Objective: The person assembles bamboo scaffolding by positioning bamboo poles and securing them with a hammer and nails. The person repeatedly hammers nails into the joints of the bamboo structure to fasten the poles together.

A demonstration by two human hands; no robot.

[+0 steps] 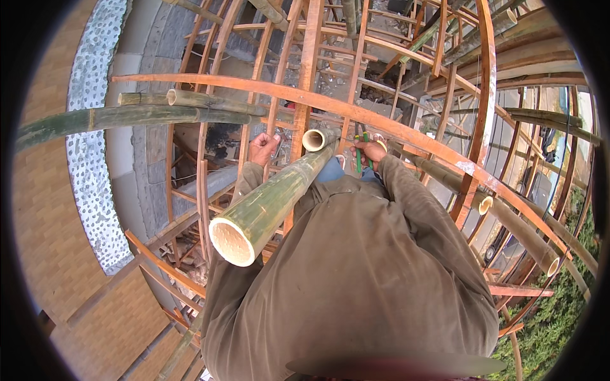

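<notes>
Nearest the camera, a blurred dark edge [394, 366], then a brown shirt [356, 267]. Past these, between the hands, a thick green bamboo pole [286, 197], open end toward the camera, far end near a second pole [328, 134]. To its left, left hand [262, 150], fingers curled; cannot tell whether pinching anything. To its right, right hand [373, 151], fingers closed around green-handled pliers [358, 160]. Farther off, a long orange-brown beam [305, 96] across wooden slats [309, 51].

The pole [279, 198] is smooth bamboo with a faint gloss, its cut end [232, 243] rough and matt; the beam [318, 101] is wood, the jacket [356, 273] matt cloth, the handles [358, 160] plastic-looking.
</notes>
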